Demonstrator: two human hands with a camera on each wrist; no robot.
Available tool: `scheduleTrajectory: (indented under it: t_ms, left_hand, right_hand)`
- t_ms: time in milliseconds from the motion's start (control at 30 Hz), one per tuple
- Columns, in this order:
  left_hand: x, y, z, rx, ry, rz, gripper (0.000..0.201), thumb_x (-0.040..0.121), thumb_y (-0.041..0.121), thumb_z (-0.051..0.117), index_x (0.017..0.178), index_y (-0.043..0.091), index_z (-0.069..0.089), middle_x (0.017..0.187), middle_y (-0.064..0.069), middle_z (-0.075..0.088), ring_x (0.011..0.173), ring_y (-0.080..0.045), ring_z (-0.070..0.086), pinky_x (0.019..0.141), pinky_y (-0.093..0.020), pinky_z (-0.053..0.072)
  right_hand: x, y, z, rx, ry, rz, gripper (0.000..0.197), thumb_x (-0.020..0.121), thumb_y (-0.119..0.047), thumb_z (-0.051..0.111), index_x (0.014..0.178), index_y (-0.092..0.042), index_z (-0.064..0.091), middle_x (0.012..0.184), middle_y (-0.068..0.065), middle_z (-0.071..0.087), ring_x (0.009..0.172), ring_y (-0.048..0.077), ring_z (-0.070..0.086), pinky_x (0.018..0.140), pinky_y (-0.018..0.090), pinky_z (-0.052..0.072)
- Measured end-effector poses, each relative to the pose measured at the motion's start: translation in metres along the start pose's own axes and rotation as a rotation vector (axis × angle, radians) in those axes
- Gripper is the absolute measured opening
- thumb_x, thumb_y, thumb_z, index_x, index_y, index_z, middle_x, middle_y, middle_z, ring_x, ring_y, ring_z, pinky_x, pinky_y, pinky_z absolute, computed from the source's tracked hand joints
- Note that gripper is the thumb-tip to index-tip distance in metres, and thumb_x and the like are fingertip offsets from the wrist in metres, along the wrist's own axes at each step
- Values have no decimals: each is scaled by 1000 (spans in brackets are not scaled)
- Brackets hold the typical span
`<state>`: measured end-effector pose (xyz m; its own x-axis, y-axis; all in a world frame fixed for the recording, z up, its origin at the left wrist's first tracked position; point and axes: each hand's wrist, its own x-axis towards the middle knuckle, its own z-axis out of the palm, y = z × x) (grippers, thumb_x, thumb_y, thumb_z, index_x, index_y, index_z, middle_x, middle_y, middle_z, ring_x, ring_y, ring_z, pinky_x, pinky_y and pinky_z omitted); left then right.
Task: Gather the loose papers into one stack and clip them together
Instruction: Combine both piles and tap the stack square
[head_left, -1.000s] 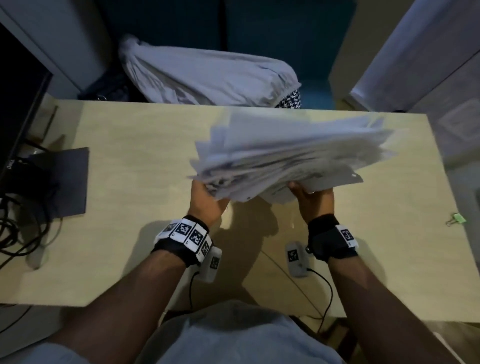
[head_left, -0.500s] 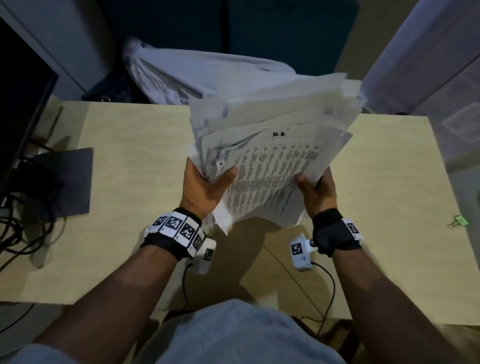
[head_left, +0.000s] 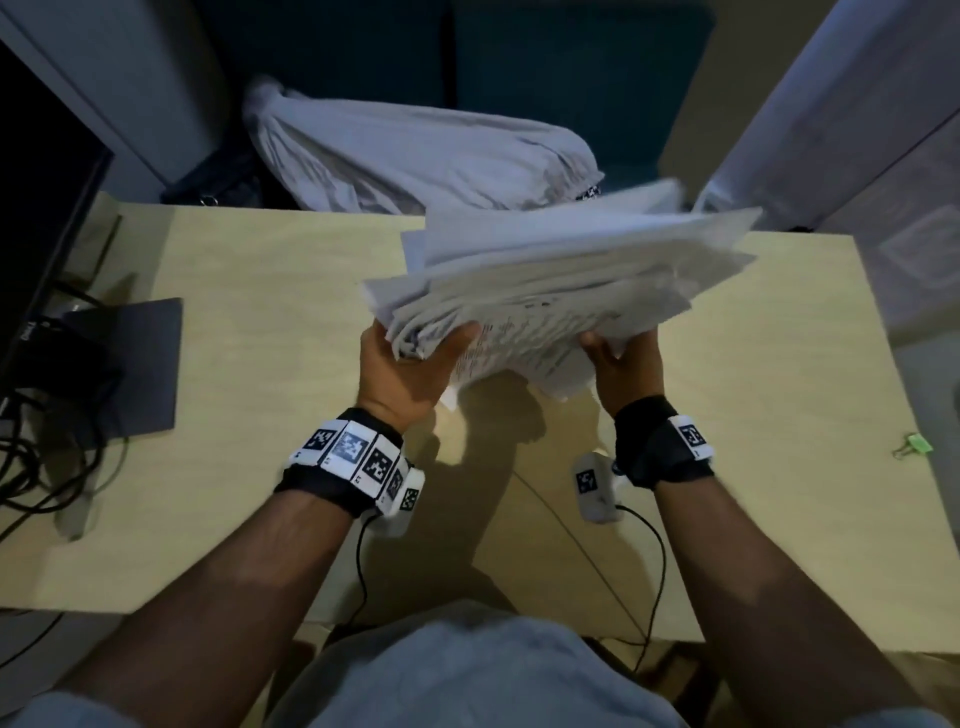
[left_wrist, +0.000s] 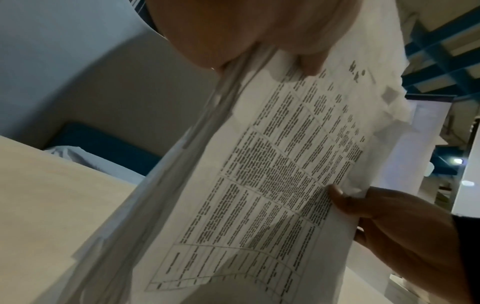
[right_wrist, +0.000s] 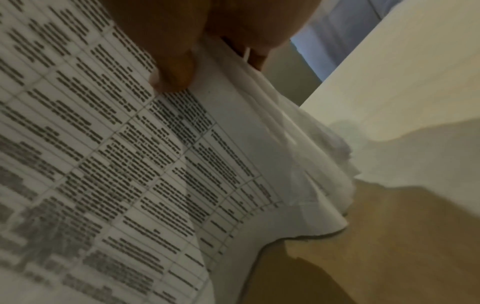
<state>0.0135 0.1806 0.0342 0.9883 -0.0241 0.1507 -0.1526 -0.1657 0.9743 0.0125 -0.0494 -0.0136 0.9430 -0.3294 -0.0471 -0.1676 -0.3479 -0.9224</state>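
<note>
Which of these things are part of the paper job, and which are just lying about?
Part of the job: stack of papers, held by left hand and right hand; green clip.
Lying about: monitor stand, cables, grey cloth bundle.

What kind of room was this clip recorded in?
Probably a home office or a bedroom desk corner. A light wooden desk carries a dark monitor with tangled cables, a green binder clip lies near its right edge, and rumpled grey fabric sits behind it.
</note>
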Motion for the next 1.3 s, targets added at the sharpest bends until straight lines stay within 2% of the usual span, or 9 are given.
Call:
scheduleTrajectory:
  t_ms: [267, 367, 500, 633, 867, 967, 1100, 1233, 1300]
  left_hand:
    - [20, 27, 5, -21, 135, 129, 53, 71, -8, 77, 110, -24, 45, 107, 6, 55, 99, 26, 50, 86, 4, 36]
    - [27, 16, -5, -61, 190, 111, 62, 72, -8, 75, 120, -11, 36, 111, 4, 53, 107, 9, 56, 92, -11, 44]
    - [31, 10, -17, -154, 42, 5, 105, 61, 9, 89, 137, 24, 17, 138, -20, 41, 132, -24, 45, 106, -44, 42]
    - [37, 5, -16, -154, 39, -10, 86, 66, -12, 77, 134, -11, 24, 128, -25, 50, 118, -23, 57, 96, -37, 51]
    - [27, -1, -12, -281, 132, -170, 87, 66, -19, 73, 137, -12, 21, 114, -11, 53, 104, -2, 64, 78, -26, 57]
    - [23, -9, -15, -268, 98, -192, 75, 68, 5, 83, 123, -21, 39, 120, -25, 60, 107, -37, 63, 85, -55, 54]
    - [18, -8, -10, -130, 129, -80, 59, 76, -2, 75, 115, -31, 42, 105, 26, 69, 96, -6, 68, 86, -27, 56]
    - [5, -11, -12, 54, 199, -274, 124, 48, 81, 70, 128, -10, 49, 121, -13, 64, 113, 0, 59, 108, -22, 28]
    - [8, -6, -21, 35, 109, -207, 70, 69, 59, 74, 115, 6, 67, 113, -4, 66, 104, 18, 55, 106, -14, 27]
  right_hand:
    - [11, -4, 6, 88, 55, -14, 70, 78, -13, 75, 130, -1, 30, 117, -1, 47, 102, 8, 48, 77, 20, 46]
    - [19, -6, -4, 127, 13, -21, 78, 65, -31, 80, 122, -6, 33, 119, 8, 47, 109, 24, 52, 86, 39, 52]
    - [33, -16, -10, 132, -86, -35, 82, 68, -33, 79, 127, -13, 26, 123, 8, 48, 110, 24, 54, 84, 24, 52]
    - [41, -20, 1, 89, -58, -37, 63, 78, -15, 75, 115, -11, 24, 119, 7, 42, 106, 19, 48, 78, 17, 47]
    - [40, -22, 9, 186, -44, -20, 51, 82, -11, 72, 124, 1, 47, 107, 1, 58, 94, 6, 58, 71, 2, 45]
    - [35, -26, 12, 303, 22, -44, 43, 81, -3, 70, 119, 4, 52, 108, 3, 58, 81, -15, 61, 69, 4, 47]
    - [33, -34, 13, 404, 54, -75, 41, 77, -8, 74, 112, -10, 52, 108, 5, 61, 86, -9, 63, 76, 13, 51]
    - [31, -16, 16, 111, -145, -3, 67, 70, -22, 80, 128, -6, 50, 121, 4, 62, 103, 3, 59, 85, 15, 52]
    - [30, -8, 17, 28, -183, 40, 63, 74, -19, 79, 129, -6, 50, 124, 9, 62, 108, 16, 58, 87, 23, 51]
